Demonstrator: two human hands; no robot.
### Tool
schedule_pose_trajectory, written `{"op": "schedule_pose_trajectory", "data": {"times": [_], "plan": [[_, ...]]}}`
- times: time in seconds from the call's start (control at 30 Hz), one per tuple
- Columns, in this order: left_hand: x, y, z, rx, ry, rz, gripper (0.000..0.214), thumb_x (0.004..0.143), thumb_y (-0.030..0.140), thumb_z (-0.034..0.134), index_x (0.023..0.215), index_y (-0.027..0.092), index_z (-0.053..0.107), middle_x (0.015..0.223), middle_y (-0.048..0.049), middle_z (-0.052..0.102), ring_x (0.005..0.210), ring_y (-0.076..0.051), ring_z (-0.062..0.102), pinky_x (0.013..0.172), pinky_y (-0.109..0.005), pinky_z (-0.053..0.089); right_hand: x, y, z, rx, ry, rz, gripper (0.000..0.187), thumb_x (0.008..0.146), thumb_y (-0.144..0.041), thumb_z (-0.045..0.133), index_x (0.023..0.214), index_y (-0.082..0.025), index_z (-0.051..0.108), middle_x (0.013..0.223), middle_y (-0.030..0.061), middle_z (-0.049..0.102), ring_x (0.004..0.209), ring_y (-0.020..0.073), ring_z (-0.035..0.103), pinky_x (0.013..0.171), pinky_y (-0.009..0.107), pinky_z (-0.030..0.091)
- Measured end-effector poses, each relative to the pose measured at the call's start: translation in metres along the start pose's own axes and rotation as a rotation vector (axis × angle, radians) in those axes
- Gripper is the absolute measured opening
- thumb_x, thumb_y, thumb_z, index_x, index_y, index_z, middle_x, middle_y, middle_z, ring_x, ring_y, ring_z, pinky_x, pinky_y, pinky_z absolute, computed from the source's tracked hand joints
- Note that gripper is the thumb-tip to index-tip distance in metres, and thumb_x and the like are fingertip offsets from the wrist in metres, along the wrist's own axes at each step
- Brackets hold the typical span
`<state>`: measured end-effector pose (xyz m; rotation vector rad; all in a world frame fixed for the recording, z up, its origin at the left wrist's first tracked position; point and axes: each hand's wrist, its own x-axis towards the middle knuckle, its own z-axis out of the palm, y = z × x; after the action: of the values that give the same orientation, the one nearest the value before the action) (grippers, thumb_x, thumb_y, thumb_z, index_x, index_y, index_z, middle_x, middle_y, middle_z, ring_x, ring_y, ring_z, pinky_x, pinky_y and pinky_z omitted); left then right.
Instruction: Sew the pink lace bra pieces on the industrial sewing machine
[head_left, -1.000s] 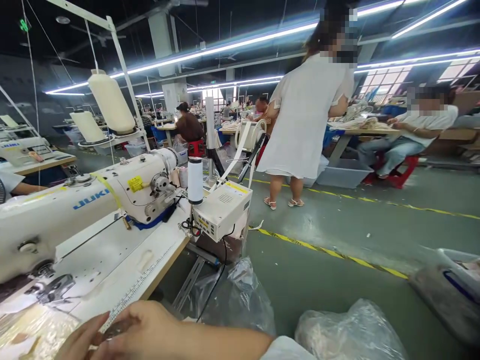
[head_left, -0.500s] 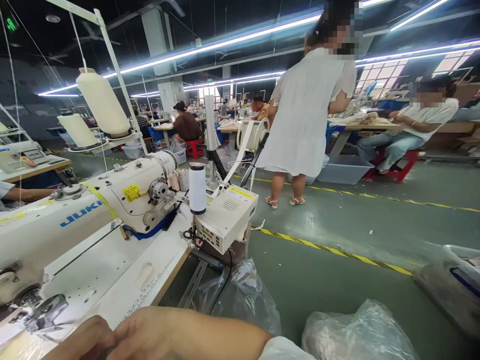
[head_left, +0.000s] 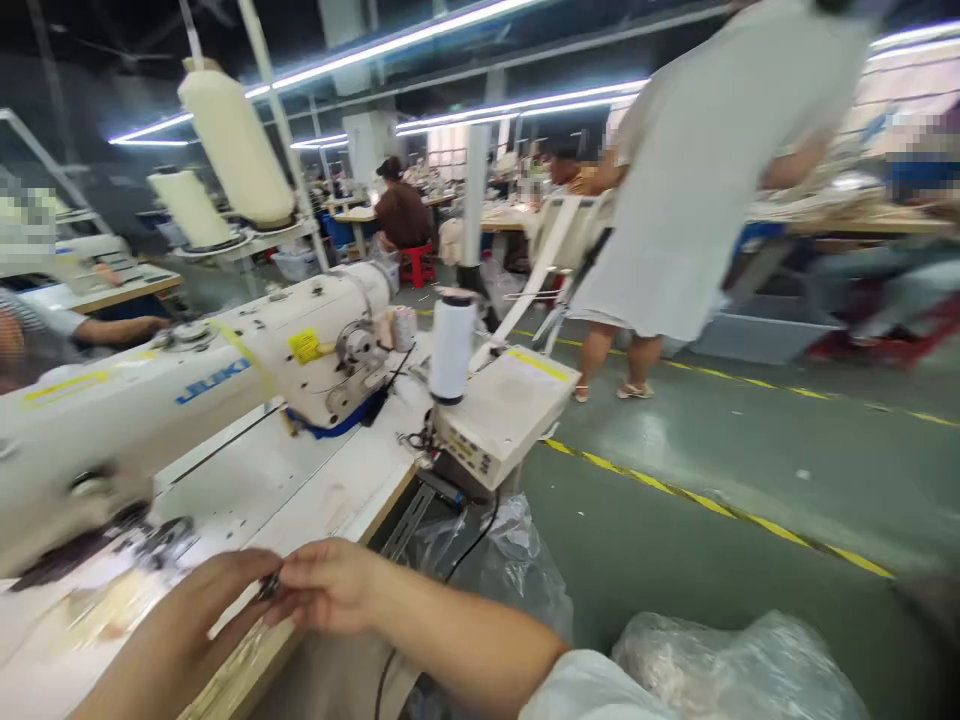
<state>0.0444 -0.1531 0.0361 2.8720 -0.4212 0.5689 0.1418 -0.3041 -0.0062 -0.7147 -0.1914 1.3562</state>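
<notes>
My left hand (head_left: 199,612) and my right hand (head_left: 330,585) meet just off the front edge of the sewing table. Between their fingertips is a small dark metal part (head_left: 268,584), blurred and partly covered by the fingers, so its exact kind is unclear. Both hands are closed in a pinch on it. Beyond them stands a white sewing machine (head_left: 225,365) with blue lettering on its arm. The presser foot (head_left: 166,540) is lit, and a pale yellowish piece under clear plastic (head_left: 112,610) lies near it.
A control box (head_left: 510,405) carrying a white thread spool (head_left: 452,350) sits at the table's end. Large thread cones (head_left: 236,145) stand behind the machine. Clear plastic bags (head_left: 735,665) lie on the floor. A person in a white dress (head_left: 697,190) stands beyond; others sit at tables.
The view has swung left and blurred. My hands have come further into view, now showing the small dark part between them. The standing person leans further to the right.
</notes>
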Motion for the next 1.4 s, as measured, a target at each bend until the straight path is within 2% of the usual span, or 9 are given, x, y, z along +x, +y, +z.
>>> {"op": "schedule_pose_trajectory", "data": {"times": [0.07, 0.13, 0.23, 0.47, 0.7, 0.9, 1.07, 1.23, 1.4], "plan": [[0.002, 0.016, -0.011, -0.016, -0.049, -0.020, 0.022, 0.088, 0.036, 0.050, 0.099, 0.021, 0.061, 0.091, -0.0039, 0.069, 0.083, -0.014, 0.065, 0.073, -0.022, 0.053, -0.005, 0.007, 0.002, 0.024, -0.014, -0.017, 0.050, 0.036, -0.039, 0.087, 0.068, -0.011, 0.062, 0.060, 0.0008, 0.064, 0.053, 0.0089, 0.060, 0.050, 0.018, 0.039], [0.005, 0.025, -0.017, -0.059, -0.093, -0.075, 0.020, 0.090, 0.032, 0.048, 0.097, 0.018, 0.060, 0.091, -0.0068, 0.067, 0.086, -0.016, 0.063, 0.076, -0.027, 0.052, -0.007, 0.012, 0.001, 0.049, -0.036, -0.022, 0.044, 0.044, -0.035, 0.086, 0.074, -0.013, 0.063, 0.063, -0.0010, 0.066, 0.057, 0.0071, 0.062, 0.053, 0.015, 0.041], [0.002, 0.022, -0.020, -0.155, -0.089, -0.109, 0.020, 0.088, 0.030, 0.052, 0.100, 0.015, 0.056, 0.092, -0.0089, 0.065, 0.087, -0.016, 0.060, 0.078, -0.029, 0.051, -0.001, 0.015, -0.002, 0.070, -0.082, 0.005, 0.032, 0.056, -0.037, 0.082, 0.072, -0.015, 0.064, 0.064, -0.0027, 0.066, 0.060, 0.0068, 0.064, 0.052, 0.013, 0.045], [-0.013, 0.022, -0.024, -0.248, -0.119, -0.044, 0.021, 0.090, 0.023, 0.048, 0.110, 0.016, 0.051, 0.103, -0.0113, 0.061, 0.100, -0.017, 0.056, 0.087, -0.032, 0.050, -0.001, 0.019, 0.001, 0.016, -0.087, 0.015, 0.027, 0.061, -0.032, 0.080, 0.076, -0.013, 0.068, 0.069, 0.0014, 0.068, 0.064, 0.0114, 0.067, 0.051, 0.015, 0.050], [-0.011, 0.024, -0.023, -0.129, -0.163, 0.038, 0.021, 0.091, 0.021, 0.046, 0.110, 0.013, 0.049, 0.104, -0.0122, 0.060, 0.098, -0.017, 0.056, 0.086, -0.031, 0.049, -0.004, 0.019, 0.001, -0.022, -0.061, 0.014, 0.026, 0.061, -0.031, 0.078, 0.075, -0.013, 0.065, 0.066, 0.0024, 0.067, 0.062, 0.0112, 0.066, 0.051, 0.015, 0.048], [0.000, 0.033, -0.027, 0.045, -0.350, 0.180, 0.022, 0.094, 0.019, 0.038, 0.109, 0.012, 0.052, 0.103, -0.0107, 0.062, 0.097, -0.018, 0.054, 0.086, -0.030, 0.047, -0.006, 0.016, -0.007, -0.087, -0.085, 0.080, 0.021, 0.061, -0.024, 0.073, 0.076, -0.013, 0.063, 0.064, 0.0034, 0.067, 0.060, 0.0127, 0.066, 0.044, 0.014, 0.042], [0.010, 0.047, -0.036, 0.216, -0.439, 0.272, 0.022, 0.094, 0.018, 0.037, 0.086, 0.012, 0.057, 0.089, -0.0089, 0.061, 0.084, -0.018, 0.054, 0.073, -0.028, 0.048, -0.004, 0.013, -0.007, -0.199, -0.124, 0.081, 0.020, 0.056, -0.019, 0.064, 0.075, -0.013, 0.063, 0.057, 0.0020, 0.064, 0.056, 0.0139, 0.064, 0.039, 0.014, 0.034], [0.007, 0.054, -0.032, 0.373, -0.418, 0.240, 0.016, 0.091, 0.020, 0.041, 0.084, 0.014, 0.054, 0.078, -0.0061, 0.056, 0.067, -0.017, 0.051, 0.055, -0.028, 0.043, -0.004, 0.014, -0.005, -0.254, -0.106, 0.036, 0.018, 0.054, -0.018, 0.066, 0.071, -0.014, 0.063, 0.058, -0.0022, 0.062, 0.052, 0.0094, 0.058, 0.041, 0.016, 0.038], [0.005, 0.054, -0.029, 0.354, -0.480, 0.074, 0.016, 0.091, 0.027, 0.044, 0.088, 0.015, 0.053, 0.085, -0.0061, 0.057, 0.072, -0.019, 0.055, 0.057, -0.030, 0.047, -0.007, 0.014, -0.004, -0.228, -0.062, -0.056, 0.027, 0.052, -0.025, 0.071, 0.076, -0.016, 0.061, 0.067, -0.0034, 0.058, 0.059, 0.0092, 0.057, 0.058, 0.025, 0.050]]}}
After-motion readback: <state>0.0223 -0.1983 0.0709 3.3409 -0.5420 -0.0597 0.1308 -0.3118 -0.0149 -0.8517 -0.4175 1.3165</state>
